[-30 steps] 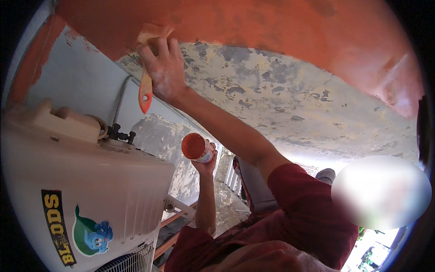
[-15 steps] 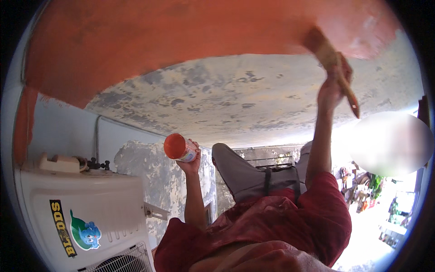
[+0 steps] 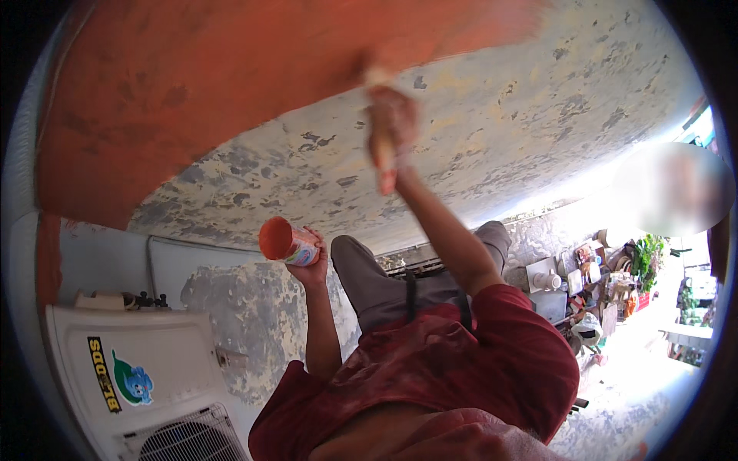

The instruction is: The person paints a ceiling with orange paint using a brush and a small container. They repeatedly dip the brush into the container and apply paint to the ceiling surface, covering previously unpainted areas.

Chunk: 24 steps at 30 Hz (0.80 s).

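Note:
My right hand is closed round the wooden handle of a paintbrush, which is smeared by motion. Its bristle end is against the wall, close to the lower border of the orange-red paint. Below that border the bare wall is pale and blotched with grey flaking patches. In my left hand is a small paint can, tilted so that its orange-coated inside shows. The fingers wrap round the can's printed side, well apart from the wall.
A white air-conditioner outdoor unit with a sticker stands at the left. A thin pipe runs along the wall's lower edge. To the right are piled household items, a green plant and a blurred round patch.
My right hand with the paintbrush has swept left along the paint border. The view has shifted, showing more of the bare wall and the piled items at the right. My left hand still holds the can.

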Each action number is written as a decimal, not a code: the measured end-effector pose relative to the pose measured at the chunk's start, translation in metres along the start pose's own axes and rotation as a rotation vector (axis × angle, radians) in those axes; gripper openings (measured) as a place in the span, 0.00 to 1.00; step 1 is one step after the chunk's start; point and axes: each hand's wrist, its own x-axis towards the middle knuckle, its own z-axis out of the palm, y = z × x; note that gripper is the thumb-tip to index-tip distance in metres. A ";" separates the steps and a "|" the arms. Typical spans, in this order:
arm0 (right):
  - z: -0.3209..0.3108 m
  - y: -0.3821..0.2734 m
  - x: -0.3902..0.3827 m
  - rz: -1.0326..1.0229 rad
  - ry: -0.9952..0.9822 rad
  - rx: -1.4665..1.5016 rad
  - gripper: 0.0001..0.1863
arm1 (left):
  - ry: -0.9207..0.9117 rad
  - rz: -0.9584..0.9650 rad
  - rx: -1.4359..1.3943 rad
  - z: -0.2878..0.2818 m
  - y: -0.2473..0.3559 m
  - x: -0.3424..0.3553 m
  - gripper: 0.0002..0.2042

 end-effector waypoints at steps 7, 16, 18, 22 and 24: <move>0.009 0.008 0.011 -0.235 -0.297 0.310 0.16 | 0.044 0.021 0.027 0.011 -0.023 -0.021 0.30; -0.204 0.147 0.143 0.250 0.406 0.195 0.17 | 0.050 -0.005 0.040 0.003 -0.059 -0.032 0.33; -0.211 0.135 0.145 0.241 0.531 0.068 0.16 | 0.086 -0.006 0.024 0.001 -0.069 -0.033 0.34; -0.177 0.117 0.115 0.181 0.344 0.059 0.15 | -0.062 -0.098 0.014 -0.010 -0.088 -0.026 0.34; -0.136 0.107 0.075 0.083 0.241 -0.100 0.14 | -0.104 -0.109 0.039 -0.009 -0.098 -0.018 0.35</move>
